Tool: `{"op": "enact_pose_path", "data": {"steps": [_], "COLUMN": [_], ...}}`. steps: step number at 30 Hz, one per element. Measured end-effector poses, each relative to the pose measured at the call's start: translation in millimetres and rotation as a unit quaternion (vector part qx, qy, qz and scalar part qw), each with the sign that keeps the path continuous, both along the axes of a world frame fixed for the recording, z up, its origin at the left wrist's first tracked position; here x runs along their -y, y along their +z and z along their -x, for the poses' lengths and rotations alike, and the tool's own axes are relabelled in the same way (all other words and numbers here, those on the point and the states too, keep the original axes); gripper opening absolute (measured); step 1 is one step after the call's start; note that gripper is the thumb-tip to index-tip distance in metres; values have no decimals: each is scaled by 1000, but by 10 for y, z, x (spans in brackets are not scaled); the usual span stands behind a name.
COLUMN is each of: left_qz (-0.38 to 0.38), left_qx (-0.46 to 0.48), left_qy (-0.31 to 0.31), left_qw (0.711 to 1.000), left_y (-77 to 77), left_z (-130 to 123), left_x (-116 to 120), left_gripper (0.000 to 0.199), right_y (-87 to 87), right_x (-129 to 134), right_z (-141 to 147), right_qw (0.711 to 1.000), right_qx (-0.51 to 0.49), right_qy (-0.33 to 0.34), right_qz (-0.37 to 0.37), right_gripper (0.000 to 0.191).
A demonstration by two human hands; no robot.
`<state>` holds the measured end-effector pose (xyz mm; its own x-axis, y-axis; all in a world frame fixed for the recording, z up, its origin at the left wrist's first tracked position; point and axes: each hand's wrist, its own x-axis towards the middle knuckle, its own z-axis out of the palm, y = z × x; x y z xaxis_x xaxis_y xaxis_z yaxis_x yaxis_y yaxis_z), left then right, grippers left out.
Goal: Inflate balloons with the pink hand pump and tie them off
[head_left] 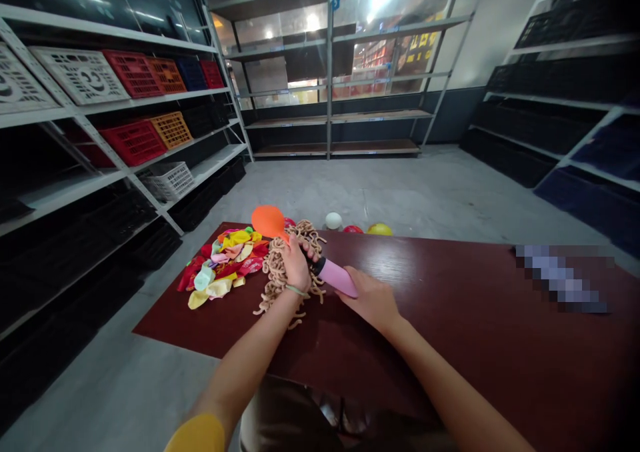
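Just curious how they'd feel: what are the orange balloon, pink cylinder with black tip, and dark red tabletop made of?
The orange balloon looks like thin latex rubber, taut with a soft sheen. The pink cylinder looks like plastic: smooth, even, matte surface. The dark red tabletop seems varnished wood or laminate: glossy glare, faint grain lines.

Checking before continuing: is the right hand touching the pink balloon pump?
Touching: the head view shows the right hand against the pink balloon pump.

The left hand (296,265) grips the neck of a half-inflated orange rubber balloon (267,221) at a pink cylindrical pump (336,277) held by the right hand (370,299), over tangled tan curly strands (274,275), beside a heap of deflated multicoloured balloons (220,265), on a dark red wooden table (450,319).
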<state>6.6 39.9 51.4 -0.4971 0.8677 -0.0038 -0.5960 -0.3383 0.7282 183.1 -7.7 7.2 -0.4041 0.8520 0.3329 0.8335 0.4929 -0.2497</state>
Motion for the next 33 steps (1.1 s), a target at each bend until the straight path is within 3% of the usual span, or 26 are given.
{"op": "enact_pose_path", "data": {"steps": [3, 6, 11, 15, 20, 24, 28, 33], "left_qz": [-4, -6, -43, -56, -58, -74, -76, -89], "left_qx": [13, 53, 61, 67, 39, 24, 44, 63], "left_qy": [3, 44, 123, 127, 46, -11, -2, 58], "left_qw": [1000, 998, 990, 988, 997, 997, 996, 992], "left_y": [16, 87, 174, 149, 55, 19, 49, 170], "left_z": [202, 541, 891, 726, 262, 75, 160, 529], "left_x": [-6, -29, -44, -14, 75, 134, 119, 91], "left_gripper": [35, 34, 34, 33, 31, 33, 29, 32], "right_y": [-8, 7, 64, 55, -18, -19, 37, 105], "right_x": [-82, -203, -317, -240, -108, -99, -150, -260], "right_z": [-72, -196, -298, -192, 17, 82, -21, -306], "right_qw": [999, 994, 991, 992, 996, 997, 995, 990], "right_qx": [45, 87, 108, 110, 75, 60, 81, 116], "right_qy": [23, 28, -37, -49, -43, -42, -42, -57], "right_qz": [-18, -51, -71, -44, -33, -22, -33, -61], "right_gripper": [49, 47, 42, 43, 44, 42, 40, 39]}}
